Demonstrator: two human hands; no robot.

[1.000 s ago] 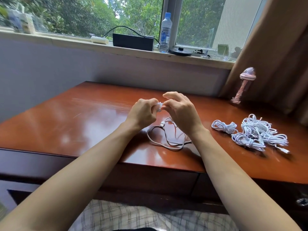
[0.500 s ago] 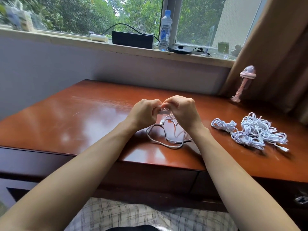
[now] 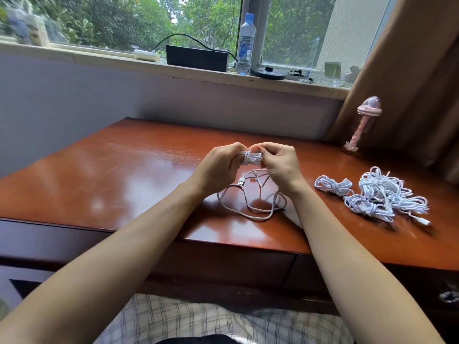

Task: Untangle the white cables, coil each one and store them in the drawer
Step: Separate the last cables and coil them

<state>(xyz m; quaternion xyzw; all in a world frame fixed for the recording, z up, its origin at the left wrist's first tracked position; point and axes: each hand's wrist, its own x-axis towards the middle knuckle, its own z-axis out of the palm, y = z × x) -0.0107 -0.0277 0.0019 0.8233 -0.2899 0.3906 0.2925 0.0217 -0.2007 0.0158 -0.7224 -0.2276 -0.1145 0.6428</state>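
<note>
Above the middle of the red-brown desk [image 3: 124, 180], my left hand [image 3: 218, 167] and my right hand [image 3: 278, 165] together grip a small bundle of white cable [image 3: 252, 158], with a few turns wound round its middle. The cable's loose length [image 3: 250, 207] lies in loops on the desk below my hands, its USB plug [image 3: 241, 181] showing near my left wrist. To the right lie a small coiled cable [image 3: 332, 186] and a tangled heap of white cables [image 3: 387, 197]. The drawer front [image 3: 223, 259] under the desk edge is closed.
A pink mushroom-shaped gadget [image 3: 362, 120] stands at the desk's back right by a brown curtain [image 3: 409, 70]. The window sill [image 3: 74, 55] holds a black box [image 3: 196, 58], a water bottle [image 3: 246, 43] and small items. A second drawer's knob [image 3: 449, 295] shows at lower right.
My hands have closed round the bundle and its wound turns now show between them. The loose loops on the desk have barely shifted.
</note>
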